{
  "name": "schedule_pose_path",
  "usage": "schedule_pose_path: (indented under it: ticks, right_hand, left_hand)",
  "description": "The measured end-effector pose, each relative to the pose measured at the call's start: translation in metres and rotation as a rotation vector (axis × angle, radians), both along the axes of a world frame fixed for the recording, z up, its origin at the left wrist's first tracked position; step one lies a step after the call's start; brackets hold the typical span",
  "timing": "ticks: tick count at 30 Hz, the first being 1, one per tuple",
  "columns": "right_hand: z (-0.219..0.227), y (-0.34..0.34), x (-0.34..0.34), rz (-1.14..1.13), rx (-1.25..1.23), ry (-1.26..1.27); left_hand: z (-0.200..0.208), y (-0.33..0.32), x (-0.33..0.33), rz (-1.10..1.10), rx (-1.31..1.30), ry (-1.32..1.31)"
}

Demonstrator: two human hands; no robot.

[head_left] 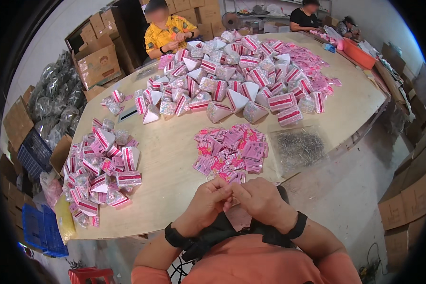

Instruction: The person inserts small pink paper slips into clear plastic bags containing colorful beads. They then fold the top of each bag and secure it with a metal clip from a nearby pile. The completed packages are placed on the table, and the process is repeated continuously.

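Observation:
At the table's near edge my left hand and my right hand meet, fingers and thumbs pinched close together. Whatever they grip is too small or hidden to make out. Just beyond them lies a loose heap of small pink printed cards. To its right, a clear plastic bag or tray holds many thin, dark metal pieces whose kind I cannot tell. On the left sits a pile of cake-slice-shaped packs with pink bands, some with pink cards among them.
A large mound of similar wedge packs covers the table's far half, with more pink cards behind. Two people sit across, another farther right. An orange bin stands at the right edge; cartons and blue crates are left.

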State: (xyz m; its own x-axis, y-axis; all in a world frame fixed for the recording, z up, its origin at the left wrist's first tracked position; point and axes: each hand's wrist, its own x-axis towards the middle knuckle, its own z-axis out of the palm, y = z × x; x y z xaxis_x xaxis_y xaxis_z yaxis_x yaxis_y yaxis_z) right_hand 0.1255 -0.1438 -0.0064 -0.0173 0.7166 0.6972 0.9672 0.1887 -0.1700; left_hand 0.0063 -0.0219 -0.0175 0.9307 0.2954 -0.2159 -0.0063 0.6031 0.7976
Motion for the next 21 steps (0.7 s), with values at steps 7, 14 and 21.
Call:
schedule_pose_path:
  ticks: [7,14,21]
  right_hand:
    - [-0.011,0.001,0.022,0.069,-0.047,0.327]
    - [-0.02,-0.001,0.043,0.111,-0.207,1.643]
    - [-0.066,0.011,0.059,0.201,-0.212,1.949]
  left_hand:
    - [0.023,0.007,0.015,0.046,0.353,0.086]
    - [0.078,0.049,0.038,0.166,0.749,0.071]
    - [0.058,0.155,0.118,0.346,1.64,0.317]
